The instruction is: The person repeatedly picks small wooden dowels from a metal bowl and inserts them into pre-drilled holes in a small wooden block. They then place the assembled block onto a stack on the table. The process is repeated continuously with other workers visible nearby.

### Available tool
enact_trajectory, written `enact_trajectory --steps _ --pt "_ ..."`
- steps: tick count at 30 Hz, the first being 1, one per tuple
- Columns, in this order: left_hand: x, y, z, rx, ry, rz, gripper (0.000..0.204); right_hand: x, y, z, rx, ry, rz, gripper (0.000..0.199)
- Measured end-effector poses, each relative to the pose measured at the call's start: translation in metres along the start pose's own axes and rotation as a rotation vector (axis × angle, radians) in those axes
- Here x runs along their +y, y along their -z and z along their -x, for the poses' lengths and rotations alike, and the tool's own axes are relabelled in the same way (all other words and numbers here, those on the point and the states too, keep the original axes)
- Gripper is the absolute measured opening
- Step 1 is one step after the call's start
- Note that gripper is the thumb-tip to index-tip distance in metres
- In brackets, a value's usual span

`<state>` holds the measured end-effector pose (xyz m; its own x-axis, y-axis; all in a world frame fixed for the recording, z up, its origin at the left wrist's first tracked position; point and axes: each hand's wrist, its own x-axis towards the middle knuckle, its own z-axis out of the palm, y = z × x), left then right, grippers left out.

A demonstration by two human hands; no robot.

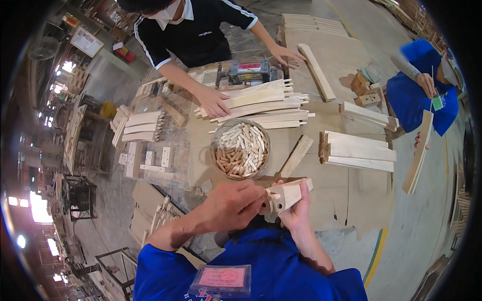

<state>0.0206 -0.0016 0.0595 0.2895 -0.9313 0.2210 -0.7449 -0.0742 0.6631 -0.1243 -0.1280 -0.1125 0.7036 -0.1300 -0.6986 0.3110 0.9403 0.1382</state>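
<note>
My right hand [297, 212] is wrapped round a pale wooden piece [291, 194], thumb along its side, holding it above the near edge of the table. Dark round holes show in the end of that piece facing left. My left hand [235, 204] is closed in a pinch against this end, on a short wooden dowel [272, 195] at the holes; how deep the dowel sits is hidden by my fingers. Just beyond my hands stands a round clear tub [215, 159] full of loose dowels [243, 145].
Slats with dowelled ends [266, 105] lie beyond the tub, under a co-worker's hand [213, 102]. Stacked slats [359, 150] and a single slat [316, 72] lie to the right. A vise-like machine [248, 71] stands behind. Another person in blue [414, 88] holds a slat at far right.
</note>
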Motion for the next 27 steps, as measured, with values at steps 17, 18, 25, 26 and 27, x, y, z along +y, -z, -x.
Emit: enact_trajectory --steps 17,18,25,26,27 --pt "-0.147 0.003 -0.056 -0.069 0.63 0.371 0.025 -0.014 -0.006 -0.004 -0.256 0.113 -0.067 0.07" --pt "-0.176 -0.009 -0.053 -0.054 0.646 0.085 0.031 -0.014 -0.014 -0.003 -0.248 0.117 -0.092 0.064" --pt "-0.226 -0.063 -0.036 -0.016 0.606 -0.313 0.031 -0.02 -0.022 -0.006 -0.275 0.123 -0.188 0.062" --pt "-0.223 -0.058 -0.032 0.023 0.584 -0.25 0.031 -0.02 -0.021 -0.006 -0.271 0.125 -0.181 0.063" --pt "-0.217 -0.053 -0.023 0.099 0.565 -0.204 0.026 -0.02 -0.021 -0.007 -0.268 0.122 -0.17 0.064"
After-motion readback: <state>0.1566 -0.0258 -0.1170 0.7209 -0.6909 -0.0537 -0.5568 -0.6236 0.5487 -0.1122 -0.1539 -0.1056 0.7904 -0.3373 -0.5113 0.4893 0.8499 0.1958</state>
